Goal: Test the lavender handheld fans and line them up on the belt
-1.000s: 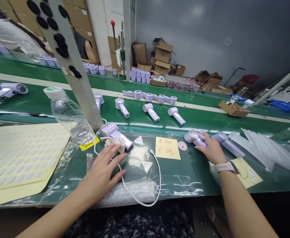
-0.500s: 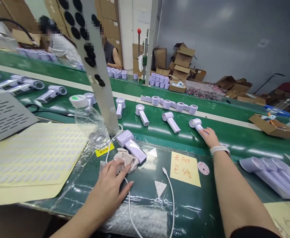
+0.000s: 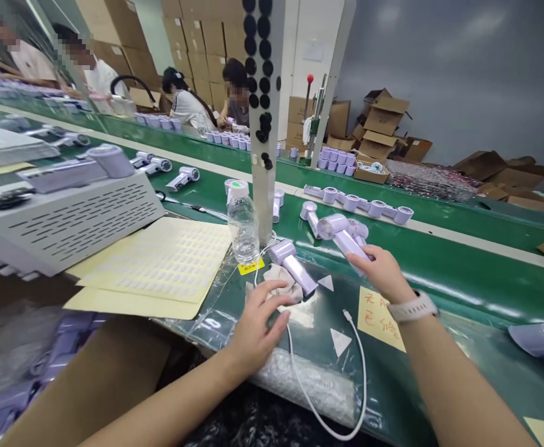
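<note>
My right hand (image 3: 384,270) grips the handle of a lavender hair-dryer-shaped device (image 3: 346,243), held up over the near edge of the conveyor with its round head pointing away to the left. My left hand (image 3: 262,326) has its fingers spread and bent beside a crumpled whitish cloth (image 3: 284,278); the fingertips seem to touch it. A second lavender device (image 3: 299,273) lies against that cloth on the bench. Below my left hand, a white cable (image 3: 293,366) loops over a roll of bubble wrap (image 3: 313,385).
A water bottle (image 3: 243,226) stands by a metal post (image 3: 263,174). Sheets of oval stickers (image 3: 174,261) and a slotted grey metal box (image 3: 90,211) are to the left. More lavender devices lie on the green conveyor (image 3: 462,248). Several people work across it.
My right hand has lifted the device off the conveyor and brought it nearer, to the left. My left hand stays by the cloth. The view has swung left.
</note>
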### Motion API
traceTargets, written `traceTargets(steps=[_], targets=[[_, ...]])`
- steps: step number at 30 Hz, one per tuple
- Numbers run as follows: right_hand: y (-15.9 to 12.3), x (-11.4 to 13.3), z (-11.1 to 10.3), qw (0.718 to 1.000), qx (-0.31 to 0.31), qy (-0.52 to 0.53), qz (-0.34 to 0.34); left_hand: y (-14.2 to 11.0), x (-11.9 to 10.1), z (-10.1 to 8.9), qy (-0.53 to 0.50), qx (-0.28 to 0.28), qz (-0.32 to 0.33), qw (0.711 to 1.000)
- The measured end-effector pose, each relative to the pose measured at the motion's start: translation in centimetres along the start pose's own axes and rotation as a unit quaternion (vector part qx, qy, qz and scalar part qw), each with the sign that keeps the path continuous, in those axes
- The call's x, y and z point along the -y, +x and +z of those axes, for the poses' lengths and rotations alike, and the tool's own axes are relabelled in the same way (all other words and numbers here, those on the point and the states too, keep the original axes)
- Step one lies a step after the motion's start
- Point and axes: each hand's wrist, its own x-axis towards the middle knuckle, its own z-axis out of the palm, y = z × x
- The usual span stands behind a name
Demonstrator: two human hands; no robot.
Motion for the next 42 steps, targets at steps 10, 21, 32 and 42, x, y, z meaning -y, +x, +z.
traceTargets(steps=[10,21,32,42], targets=[[-14.7,3.9,2.3,0.977,0.059,0.139,-0.148,0.3,-4.4,1.6,-0.567,-0.001,-0.295,0.769],[-15.8,2.9,6.3,0.964,0.129,0.225,-0.066,-0.1,-4.9,-1.6,-0.581,-0.023,-0.201,0.788],[-20.9,8.5,7.5,0.852,0.1,0.511,-0.044,0.8,-6.9,-0.4,-0.565,-0.085,-0.12,0.812],[-21.1,7.5,7.2,0.892,0.062,0.395,-0.211,0.3,-7.3,-0.8,-0.624,-0.107,-0.145,0.76]])
